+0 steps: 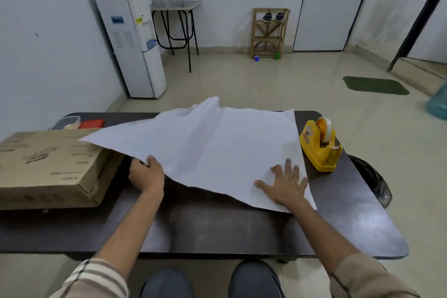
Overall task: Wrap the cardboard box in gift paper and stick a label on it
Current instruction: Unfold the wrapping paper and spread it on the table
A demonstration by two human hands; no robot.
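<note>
Dark table (338, 213): left hand (146, 173) pinches paper (217, 143) overlapping the box (48, 164), right hand (286, 185) spread near tape dispenser (319, 145).

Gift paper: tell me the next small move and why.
Probably lower the lifted edge so the gift paper lies flat on the table. The left hand grips that edge, raised over the cardboard box, while the right hand presses the other side flat.
</note>
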